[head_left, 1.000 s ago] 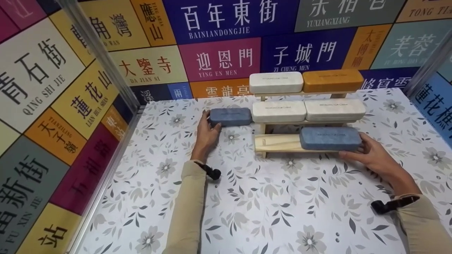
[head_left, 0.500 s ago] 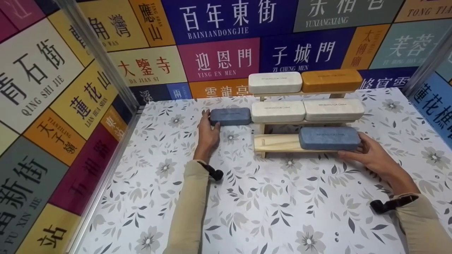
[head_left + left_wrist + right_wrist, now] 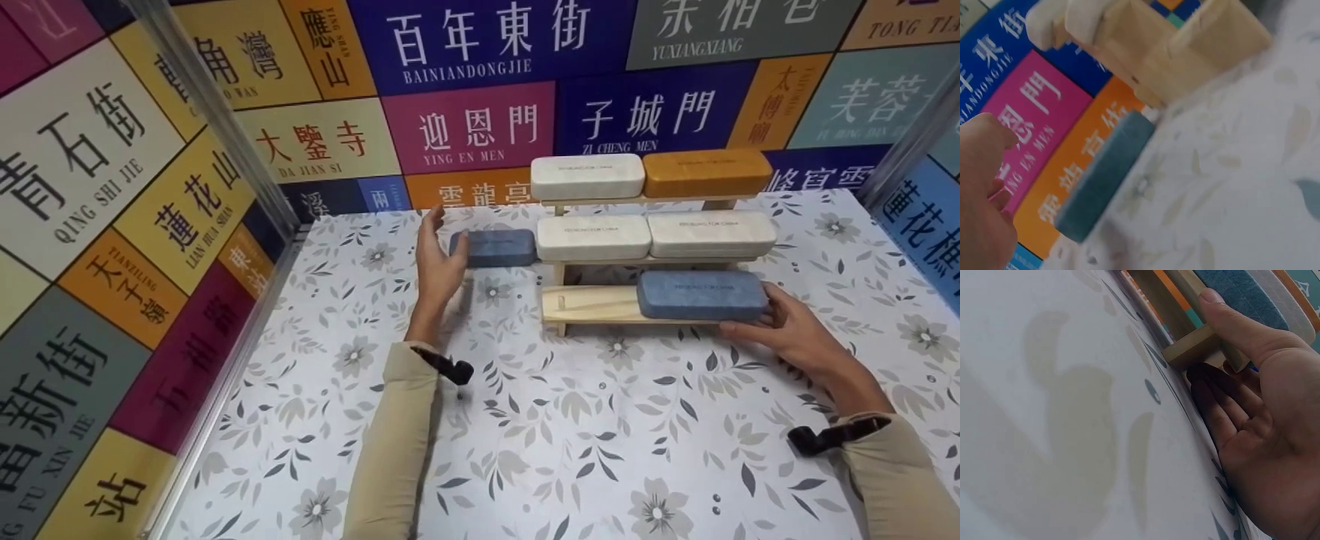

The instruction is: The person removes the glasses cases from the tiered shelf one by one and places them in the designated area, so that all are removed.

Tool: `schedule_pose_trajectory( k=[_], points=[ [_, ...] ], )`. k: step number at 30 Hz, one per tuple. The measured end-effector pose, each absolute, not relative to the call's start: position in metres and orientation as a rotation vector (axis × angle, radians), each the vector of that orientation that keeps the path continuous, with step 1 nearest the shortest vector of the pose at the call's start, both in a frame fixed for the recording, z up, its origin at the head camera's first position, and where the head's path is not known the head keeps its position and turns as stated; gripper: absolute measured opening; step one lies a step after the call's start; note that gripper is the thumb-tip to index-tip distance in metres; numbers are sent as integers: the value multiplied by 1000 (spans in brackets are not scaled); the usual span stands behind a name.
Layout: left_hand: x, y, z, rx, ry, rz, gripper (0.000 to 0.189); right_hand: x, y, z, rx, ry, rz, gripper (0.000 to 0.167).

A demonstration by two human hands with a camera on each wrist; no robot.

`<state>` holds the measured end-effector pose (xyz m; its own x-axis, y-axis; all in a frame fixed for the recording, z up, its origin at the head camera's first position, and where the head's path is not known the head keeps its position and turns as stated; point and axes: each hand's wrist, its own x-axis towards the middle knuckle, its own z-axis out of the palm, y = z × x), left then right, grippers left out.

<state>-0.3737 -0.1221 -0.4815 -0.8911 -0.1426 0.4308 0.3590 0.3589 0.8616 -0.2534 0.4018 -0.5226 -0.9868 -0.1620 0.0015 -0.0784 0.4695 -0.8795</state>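
A blue glasses case [image 3: 496,248] lies on the floral tabletop, left of the stepped wooden rack [image 3: 589,304]. My left hand [image 3: 441,270] stands beside its left end, fingers extended upward and thumb apart from them. The left wrist view shows a gap between that hand and the blue case [image 3: 1106,177]. A second blue glasses case [image 3: 702,295] sits on the right of the rack's bottom shelf. My right hand [image 3: 799,334] grips the rack at that shelf's right end. In the right wrist view its thumb [image 3: 1224,312] lies along the wooden edge, fingers curled low behind the end.
Two white glasses cases [image 3: 594,237] fill the middle shelf. On the top shelf a white case [image 3: 587,177] stands next to an orange-brown case [image 3: 706,173]. Printed wall panels [image 3: 469,124] rise right behind the rack, and more [image 3: 150,247] line the left side.
My left hand has let go of the blue case on the table, its fingers opening and lifting at the case's left end. The right hand stays where it was.
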Motion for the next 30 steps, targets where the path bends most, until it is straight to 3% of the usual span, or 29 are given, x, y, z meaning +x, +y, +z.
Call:
schedule_pose_trajectory(
  k=[20,30],
  points=[
    [-307,-49,-416,-663,-1841,-1569,36,-252,401,-522,-243,2661,-1541,87],
    [-296,-19,-426,-898,-1974,-1534,30,-252,403,-522,-245,2669,-1520,88]
  ],
)
